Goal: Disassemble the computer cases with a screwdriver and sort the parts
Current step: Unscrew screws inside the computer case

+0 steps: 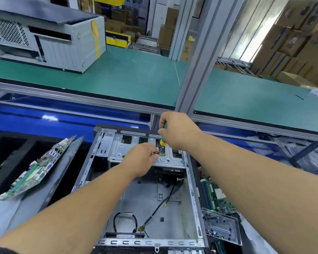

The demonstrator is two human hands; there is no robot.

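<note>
We've got the green-and-yellow-handled screwdriver [162, 142] gripped in our right hand [174, 132], shaft angled down and slightly left onto the silver metal drive cage [136, 145] inside the open grey computer case [147, 189], while our left hand [143, 158] pinches right by the tip.

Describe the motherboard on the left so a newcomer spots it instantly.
Start at the open case under both hands. Left of it, a green motherboard leans tilted on a grey panel. Unlike the board right of the case, it shows blue ports along its upper edge.
</note>
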